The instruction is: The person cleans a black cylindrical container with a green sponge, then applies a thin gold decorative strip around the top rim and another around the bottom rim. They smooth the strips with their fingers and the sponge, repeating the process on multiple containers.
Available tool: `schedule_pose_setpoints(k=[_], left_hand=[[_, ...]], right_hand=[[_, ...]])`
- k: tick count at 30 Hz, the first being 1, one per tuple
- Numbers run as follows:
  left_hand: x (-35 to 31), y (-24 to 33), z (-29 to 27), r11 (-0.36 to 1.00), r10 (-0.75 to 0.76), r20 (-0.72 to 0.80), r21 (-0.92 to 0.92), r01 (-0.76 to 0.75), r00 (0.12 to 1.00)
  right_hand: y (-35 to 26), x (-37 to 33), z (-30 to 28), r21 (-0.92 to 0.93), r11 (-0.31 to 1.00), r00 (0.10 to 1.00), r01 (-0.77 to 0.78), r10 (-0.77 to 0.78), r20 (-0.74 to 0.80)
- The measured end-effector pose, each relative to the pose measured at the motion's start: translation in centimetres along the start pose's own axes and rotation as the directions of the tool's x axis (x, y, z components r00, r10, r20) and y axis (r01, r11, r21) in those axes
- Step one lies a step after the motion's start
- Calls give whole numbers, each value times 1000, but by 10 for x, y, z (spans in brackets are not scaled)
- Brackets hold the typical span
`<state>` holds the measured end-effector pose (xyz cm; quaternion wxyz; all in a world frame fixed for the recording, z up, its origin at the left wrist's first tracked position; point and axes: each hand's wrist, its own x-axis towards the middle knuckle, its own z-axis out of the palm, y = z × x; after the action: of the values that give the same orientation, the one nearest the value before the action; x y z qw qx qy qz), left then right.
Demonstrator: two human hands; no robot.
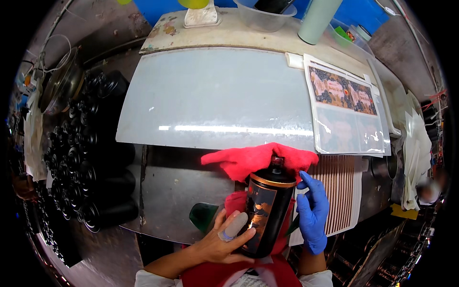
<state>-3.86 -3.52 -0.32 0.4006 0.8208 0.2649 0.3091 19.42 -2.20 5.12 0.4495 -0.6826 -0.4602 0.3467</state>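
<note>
A black bottle [273, 215] with a gold band round its shoulder and a dark, gold-patterned label stands slightly tilted in front of me. My left hand [228, 237], bare except for a pale cover on one finger, grips its lower left side, with fingertips on the label. In a blue glove, my right hand [313, 210] is beside the bottle's right side, fingers bent and apart, with nothing visible between them. Behind the bottle's neck lies a red cloth [244, 160]. A dark green flat piece [203, 216] lies left of my left hand.
Many black bottles [91, 177] lie stacked at the left. A grey board [215, 95] spans the far side, with printed sheets in clear sleeves [346, 103] on its right. A brown-striped sheet [342, 201] lies right of my glove. A pale green tumbler [319, 19] stands at the back.
</note>
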Motion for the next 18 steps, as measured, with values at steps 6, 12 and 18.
schedule_pose_setpoints(k=[6, 12, 18], left_hand=[[38, 15, -10, 858, 322, 271, 322, -400, 907], [64, 38, -10, 781, 392, 392, 336, -526, 832], [69, 42, 3, 707, 469, 380, 379, -597, 797]], right_hand=[[-7, 4, 4, -230, 954, 982, 190, -183, 52], [-19, 6, -1, -518, 786, 940, 338, -307, 147], [-32, 17, -9, -656, 606, 893, 450, -324, 313]])
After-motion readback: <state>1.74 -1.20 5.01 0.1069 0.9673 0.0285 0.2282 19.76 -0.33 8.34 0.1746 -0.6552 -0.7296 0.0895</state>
